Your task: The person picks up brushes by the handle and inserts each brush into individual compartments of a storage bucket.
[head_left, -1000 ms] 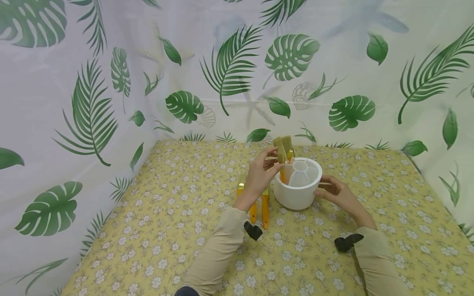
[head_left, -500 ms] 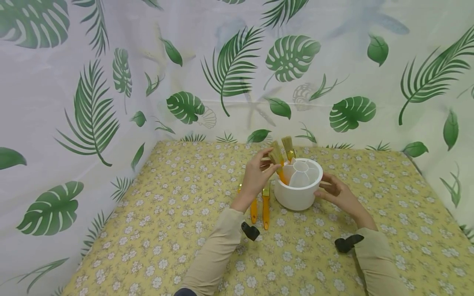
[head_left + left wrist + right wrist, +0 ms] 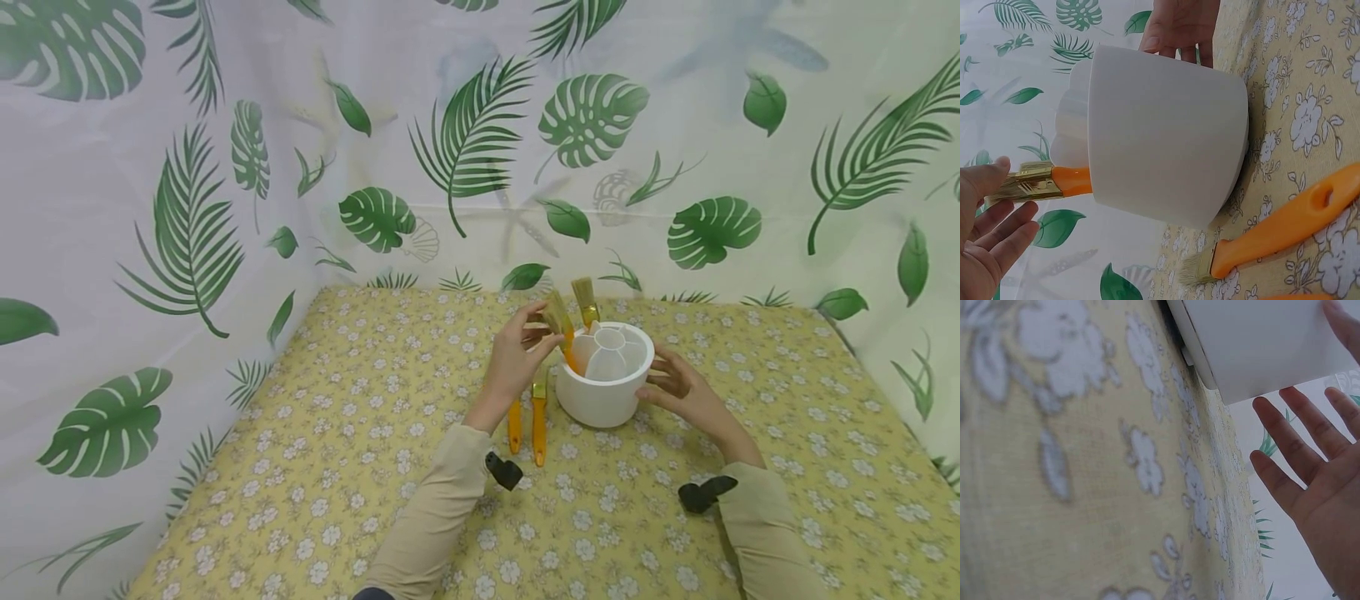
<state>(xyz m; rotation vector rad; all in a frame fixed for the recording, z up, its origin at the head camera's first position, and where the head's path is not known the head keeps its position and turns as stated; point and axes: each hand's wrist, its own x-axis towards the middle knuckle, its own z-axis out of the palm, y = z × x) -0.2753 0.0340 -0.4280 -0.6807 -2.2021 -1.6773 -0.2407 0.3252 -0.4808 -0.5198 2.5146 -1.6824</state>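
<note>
Though in pot (image 3: 600, 406) — pinched brush (image 3: 1044, 180) more aslant

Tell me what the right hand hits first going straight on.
Likely the white container, on its right side, almost at once: the right hand points toward it from right beside it. Depth leaves it unclear whether they touch.

Leaf-print walls (image 3: 480, 250) behind flowered table (image 3: 337, 433)
</note>
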